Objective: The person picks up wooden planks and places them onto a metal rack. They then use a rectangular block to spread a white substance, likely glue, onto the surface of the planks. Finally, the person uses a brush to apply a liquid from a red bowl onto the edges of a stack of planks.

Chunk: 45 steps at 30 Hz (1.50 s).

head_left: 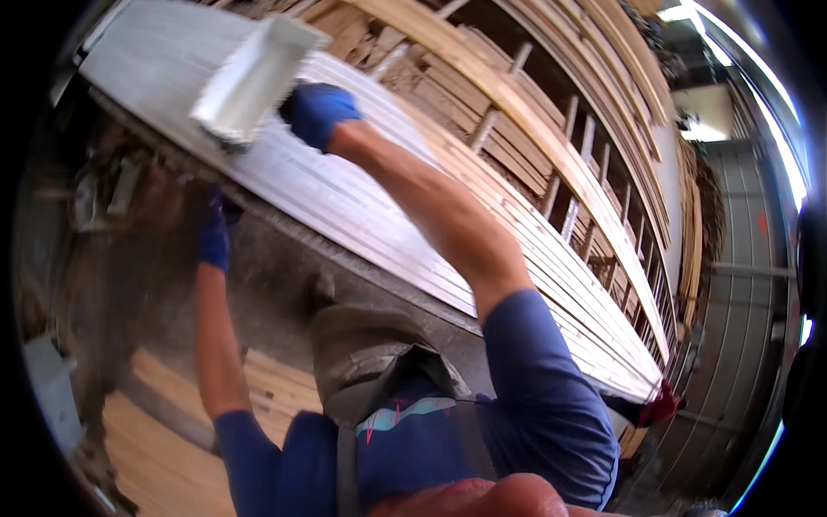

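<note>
A white, open, rectangular trough (pixel 254 82) with rough, coated edges is tilted over the far left part of a pale, white-coated work surface (pixel 172 43). My right hand (pixel 320 112), in a blue glove with dark fingers, is closed at the trough's right side and seems to grip it; the fingertips are hidden. My left hand (pixel 215 231), also gloved in blue, is low beside the near edge of the work surface. Its fingers are lost in shadow and blur. Long, narrow pale boards (pixel 534 258) lie side by side, running off to the right.
Behind the boards, a long timber rack (pixel 517 95) holds stacked wood. More planks (pixel 164 448) lie low at the lower left. At the boards' right end is another person's red-gloved hand (pixel 662 405). A grey metal wall (pixel 745 250) stands at the far right.
</note>
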Each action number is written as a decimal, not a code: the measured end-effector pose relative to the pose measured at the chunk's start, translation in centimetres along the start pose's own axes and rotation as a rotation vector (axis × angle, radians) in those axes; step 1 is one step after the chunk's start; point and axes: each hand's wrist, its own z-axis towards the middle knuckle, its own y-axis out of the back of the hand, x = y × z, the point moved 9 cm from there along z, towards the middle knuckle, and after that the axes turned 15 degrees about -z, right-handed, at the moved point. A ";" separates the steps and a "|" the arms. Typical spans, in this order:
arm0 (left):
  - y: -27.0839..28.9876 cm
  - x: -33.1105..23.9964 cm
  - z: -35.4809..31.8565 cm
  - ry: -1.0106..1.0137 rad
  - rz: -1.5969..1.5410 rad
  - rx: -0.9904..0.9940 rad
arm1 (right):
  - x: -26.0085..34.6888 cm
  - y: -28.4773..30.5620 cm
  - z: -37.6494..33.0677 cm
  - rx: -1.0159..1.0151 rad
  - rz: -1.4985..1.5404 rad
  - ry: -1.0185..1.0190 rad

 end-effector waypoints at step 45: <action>-7.6 80.7 -105.0 0.809 -0.039 -0.255 | -59.5 20.4 -119.8 0.354 -0.159 -0.360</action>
